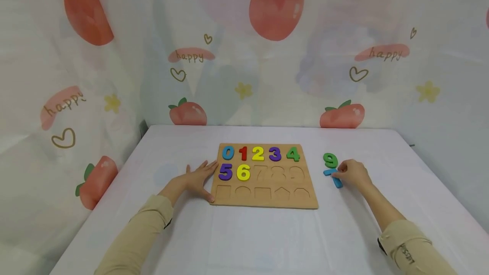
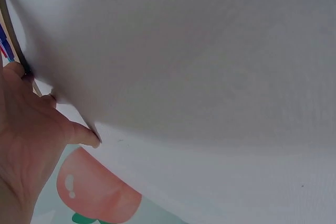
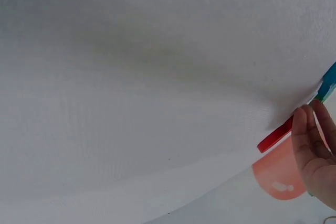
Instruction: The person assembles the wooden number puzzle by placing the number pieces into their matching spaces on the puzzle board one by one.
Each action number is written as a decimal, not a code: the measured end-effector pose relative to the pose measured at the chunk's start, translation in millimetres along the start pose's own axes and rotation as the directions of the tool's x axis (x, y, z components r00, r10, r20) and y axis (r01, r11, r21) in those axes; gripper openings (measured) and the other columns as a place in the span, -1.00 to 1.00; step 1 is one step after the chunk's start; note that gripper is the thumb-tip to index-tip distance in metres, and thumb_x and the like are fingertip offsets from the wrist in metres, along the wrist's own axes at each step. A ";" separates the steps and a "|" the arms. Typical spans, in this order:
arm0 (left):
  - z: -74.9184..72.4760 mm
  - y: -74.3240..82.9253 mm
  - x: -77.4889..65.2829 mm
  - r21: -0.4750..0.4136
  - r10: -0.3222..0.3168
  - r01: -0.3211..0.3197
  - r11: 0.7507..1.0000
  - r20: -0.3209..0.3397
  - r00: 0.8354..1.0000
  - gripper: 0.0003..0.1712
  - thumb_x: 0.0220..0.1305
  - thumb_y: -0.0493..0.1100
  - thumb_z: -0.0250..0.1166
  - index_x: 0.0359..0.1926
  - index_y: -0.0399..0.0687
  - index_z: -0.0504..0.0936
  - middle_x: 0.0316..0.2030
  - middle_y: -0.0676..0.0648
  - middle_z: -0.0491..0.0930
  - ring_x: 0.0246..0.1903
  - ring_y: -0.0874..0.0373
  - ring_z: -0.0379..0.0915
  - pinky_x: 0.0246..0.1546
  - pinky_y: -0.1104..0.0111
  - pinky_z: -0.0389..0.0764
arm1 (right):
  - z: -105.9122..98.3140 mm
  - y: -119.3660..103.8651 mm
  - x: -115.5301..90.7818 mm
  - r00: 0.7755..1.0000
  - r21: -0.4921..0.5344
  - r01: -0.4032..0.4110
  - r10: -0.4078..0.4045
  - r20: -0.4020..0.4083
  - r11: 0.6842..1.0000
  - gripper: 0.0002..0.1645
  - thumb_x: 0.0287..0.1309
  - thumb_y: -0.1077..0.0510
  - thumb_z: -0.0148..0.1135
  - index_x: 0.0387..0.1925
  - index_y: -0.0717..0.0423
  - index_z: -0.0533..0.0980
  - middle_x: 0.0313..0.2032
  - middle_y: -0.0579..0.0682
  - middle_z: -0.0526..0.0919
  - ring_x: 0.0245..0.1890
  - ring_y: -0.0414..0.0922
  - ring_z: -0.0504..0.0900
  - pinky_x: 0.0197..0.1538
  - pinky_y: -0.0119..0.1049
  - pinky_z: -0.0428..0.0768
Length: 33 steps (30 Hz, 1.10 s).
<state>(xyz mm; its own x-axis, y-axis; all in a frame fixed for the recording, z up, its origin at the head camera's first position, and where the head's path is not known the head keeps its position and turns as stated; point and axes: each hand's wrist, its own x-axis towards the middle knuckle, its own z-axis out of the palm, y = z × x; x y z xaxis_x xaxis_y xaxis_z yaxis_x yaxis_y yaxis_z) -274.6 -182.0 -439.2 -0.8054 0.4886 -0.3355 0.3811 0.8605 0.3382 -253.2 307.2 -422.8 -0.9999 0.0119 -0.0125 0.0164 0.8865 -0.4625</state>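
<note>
My left hand (image 1: 198,180) rests with spread fingers along the left edge of a wooden number board (image 1: 290,184), its thumb at the near left corner. Colored numbers 0 to 4 fill the board's back row; a purple 5 (image 1: 231,172) and yellow 6 (image 1: 238,173) lie in the middle row. To the right of the board, my right hand (image 1: 355,173) pinches a blue number 7 (image 1: 338,182) between thumb and finger, close to the tabletop. Just behind it lies a green 9 (image 1: 333,164). Beside the right fingers in the right wrist view is a red piece (image 3: 275,137), partly hidden.
Outlined recesses for 7, 8 and 9 (image 1: 296,174) show in the middle row, with several geometric outlines (image 1: 282,193) along the near row. A white cloth covers the table (image 1: 267,241). Printed curtains (image 1: 267,88) hang behind and at both sides.
</note>
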 end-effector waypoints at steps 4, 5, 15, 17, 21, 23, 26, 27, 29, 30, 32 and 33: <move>0.0 -0.4 -1.6 -0.014 0.008 -0.008 1.000 -0.008 1.000 0.44 -0.22 0.31 0.47 0.49 -0.08 -0.21 0.50 -0.09 -0.30 0.47 -0.18 -0.49 0.15 -0.46 -0.46 | 2.2 -4.4 1.0 1.000 -0.034 0.010 -0.010 -0.008 0.999 -0.65 0.04 0.16 0.33 -0.35 0.46 0.54 -0.45 0.23 0.57 -0.42 0.03 0.47 -0.34 -0.16 0.49; -0.3 -0.2 -1.6 -0.012 0.004 -0.004 1.000 -0.005 1.000 0.44 -0.22 0.32 0.47 0.49 -0.06 -0.22 0.51 -0.08 -0.31 0.47 -0.17 -0.50 0.15 -0.45 -0.47 | 2.0 -5.6 1.4 1.000 -0.040 0.011 -0.012 -0.009 0.999 -0.65 0.03 0.17 0.33 -0.36 0.47 0.54 -0.45 0.24 0.57 -0.42 0.04 0.48 -0.34 -0.14 0.50; -0.6 0.6 -1.7 -0.004 -0.003 0.003 1.000 -0.012 1.000 0.43 -0.21 0.29 0.48 0.49 -0.07 -0.22 0.51 -0.08 -0.30 0.47 -0.18 -0.48 0.16 -0.45 -0.44 | 1.5 -11.3 3.7 1.000 -0.041 0.015 -0.015 -0.001 0.999 -0.73 0.01 0.26 0.32 -0.44 0.49 0.51 -0.50 0.23 0.58 -0.48 0.00 0.50 -0.38 -0.15 0.52; -0.5 1.5 -2.2 -0.008 0.001 -0.002 1.000 -0.013 1.000 0.43 -0.21 0.29 0.48 0.49 -0.08 -0.21 0.50 -0.09 -0.29 0.47 -0.19 -0.47 0.15 -0.46 -0.43 | 2.0 -11.6 3.1 1.000 -0.042 0.003 -0.002 0.002 0.999 -0.75 0.01 0.28 0.31 -0.47 0.47 0.50 -0.53 0.20 0.56 -0.51 -0.03 0.48 -0.43 -0.21 0.50; -0.4 3.0 -2.9 -0.011 0.003 -0.003 1.000 -0.015 1.000 0.42 -0.21 0.28 0.49 0.49 -0.09 -0.20 0.50 -0.09 -0.28 0.47 -0.19 -0.47 0.15 -0.46 -0.44 | 2.2 -12.0 2.4 1.000 -0.046 -0.002 0.002 0.002 0.999 -0.76 0.00 0.30 0.30 -0.46 0.49 0.48 -0.52 0.22 0.55 -0.52 -0.04 0.47 -0.47 -0.25 0.49; -0.2 3.2 -2.8 -0.008 -0.002 0.002 1.000 -0.016 1.000 0.42 -0.21 0.28 0.49 0.49 -0.08 -0.20 0.50 -0.09 -0.29 0.47 -0.18 -0.47 0.16 -0.45 -0.44 | 1.9 -12.5 2.2 1.000 -0.051 0.004 -0.004 -0.006 0.999 -0.75 -0.01 0.31 0.29 -0.43 0.51 0.48 -0.50 0.24 0.56 -0.52 -0.04 0.48 -0.47 -0.26 0.50; 0.3 2.4 -1.6 -0.004 -0.003 0.003 1.000 -0.017 1.000 0.42 -0.20 0.28 0.48 0.49 -0.07 -0.21 0.51 -0.08 -0.29 0.47 -0.18 -0.48 0.16 -0.45 -0.44 | 2.1 -12.3 2.3 1.000 -0.049 0.012 -0.013 -0.015 0.999 -0.75 -0.01 0.32 0.28 -0.42 0.51 0.46 -0.53 0.21 0.52 -0.55 -0.06 0.45 -0.50 -0.29 0.46; 0.3 2.2 -1.3 -0.004 -0.005 0.004 1.000 -0.016 1.000 0.42 -0.20 0.29 0.48 0.49 -0.06 -0.22 0.51 -0.07 -0.30 0.47 -0.17 -0.49 0.16 -0.45 -0.45 | 2.3 -12.2 2.2 1.000 -0.044 0.016 -0.017 -0.018 0.999 -0.75 -0.01 0.32 0.28 -0.41 0.51 0.46 -0.55 0.19 0.50 -0.55 -0.07 0.43 -0.51 -0.31 0.43; 1.1 1.5 -0.8 -0.006 -0.002 0.002 1.000 -0.016 1.000 0.43 -0.21 0.29 0.48 0.49 -0.07 -0.22 0.51 -0.08 -0.30 0.47 -0.17 -0.49 0.15 -0.45 -0.45 | 2.6 -11.7 1.8 0.999 -0.027 0.028 -0.029 -0.016 0.999 -0.73 0.00 0.32 0.27 -0.36 0.53 0.46 -0.57 0.14 0.46 -0.57 -0.09 0.40 -0.53 -0.34 0.38; 1.4 1.1 -0.5 -0.004 -0.003 0.003 1.000 -0.014 1.000 0.43 -0.21 0.30 0.48 0.49 -0.06 -0.22 0.51 -0.07 -0.30 0.47 -0.17 -0.49 0.15 -0.45 -0.45 | 2.5 -11.6 1.3 0.999 -0.017 0.035 -0.035 -0.015 0.999 -0.72 0.00 0.32 0.26 -0.33 0.53 0.46 -0.58 0.12 0.43 -0.57 -0.10 0.39 -0.53 -0.34 0.36; 1.6 0.8 -0.3 -0.002 -0.003 0.003 1.000 -0.011 1.000 0.43 -0.21 0.31 0.47 0.49 -0.04 -0.22 0.51 -0.06 -0.31 0.47 -0.16 -0.50 0.16 -0.45 -0.46 | 1.3 -11.9 -0.1 0.999 0.005 0.044 -0.044 -0.010 0.999 -0.68 0.00 0.31 0.25 -0.26 0.53 0.47 -0.58 0.09 0.40 -0.56 -0.10 0.37 -0.53 -0.34 0.33; 1.5 0.8 -0.3 -0.001 -0.003 0.003 1.000 -0.008 1.000 0.43 -0.22 0.31 0.47 0.49 -0.03 -0.22 0.51 -0.05 -0.31 0.47 -0.15 -0.51 0.16 -0.45 -0.46 | 0.5 -11.9 -0.8 0.999 0.017 0.047 -0.046 -0.005 0.999 -0.67 0.01 0.30 0.25 -0.23 0.52 0.47 -0.58 0.09 0.39 -0.56 -0.10 0.36 -0.53 -0.34 0.32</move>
<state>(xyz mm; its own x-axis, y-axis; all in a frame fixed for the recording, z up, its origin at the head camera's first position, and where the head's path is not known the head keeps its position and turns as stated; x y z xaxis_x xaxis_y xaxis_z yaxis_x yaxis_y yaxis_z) -273.4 -181.2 -440.1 -0.8103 0.4847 -0.3295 0.3780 0.8618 0.3381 -252.6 296.4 -417.8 -0.9995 -0.0271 0.0132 -0.0301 0.8783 -0.4772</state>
